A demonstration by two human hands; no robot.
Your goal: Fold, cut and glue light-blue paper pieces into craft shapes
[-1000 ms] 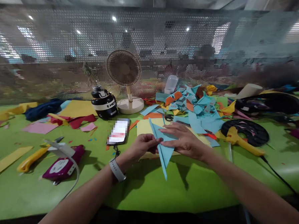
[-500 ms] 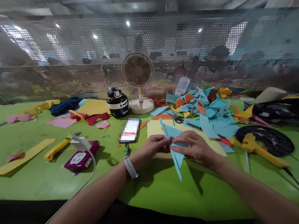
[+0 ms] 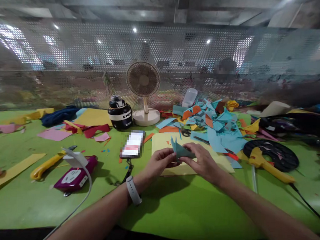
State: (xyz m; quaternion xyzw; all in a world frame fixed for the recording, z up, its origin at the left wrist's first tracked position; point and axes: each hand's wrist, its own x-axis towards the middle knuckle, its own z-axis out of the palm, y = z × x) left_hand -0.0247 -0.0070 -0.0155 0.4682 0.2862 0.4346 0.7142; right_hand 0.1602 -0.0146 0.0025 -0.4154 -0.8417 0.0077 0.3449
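A folded blue paper piece, with narrow points sticking up at its left end, is held between my two hands above pale yellow sheets. My left hand pinches its left end, thumb against fingers. My right hand grips the right side, thumb below and fingers on top. Part of the paper is hidden by the fingers. Just left of the hands lies a phone with a lit, blurred screen.
Behind are a fan, a black bottle, scissors and a heap of blue paper pieces. A yellow glue gun lies right; a purple device with a white cable and a yellow-handled tool lie left.
The blue paper, earlier a long flat shape pointing toward me, is now folded up smaller and turned between my hands. The whole view has shifted slightly.
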